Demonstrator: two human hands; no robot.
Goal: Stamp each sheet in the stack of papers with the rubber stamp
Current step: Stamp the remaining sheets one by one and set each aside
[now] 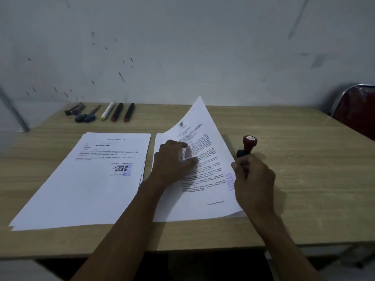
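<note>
Stamp [246, 146]: red knob up, black base down, standing on the table [304, 179] just beyond the right hand [254, 179]. Right hand's fingers are curled round the stamp's lower part, right beside the right edge of the top sheet [205, 179]. That sheet carries a purple mark near the right thumb; its far corner is lifted and curling up off the stack under it. Left hand [172, 161] lies on the sheet's middle, fingers blurred, grip can't be told. Left of the left hand: second pile [91, 179], top page stamped purple. Beyond it, pens [117, 112] and scissors [89, 115] by the wall. Red chair [355, 110] far right.
</note>
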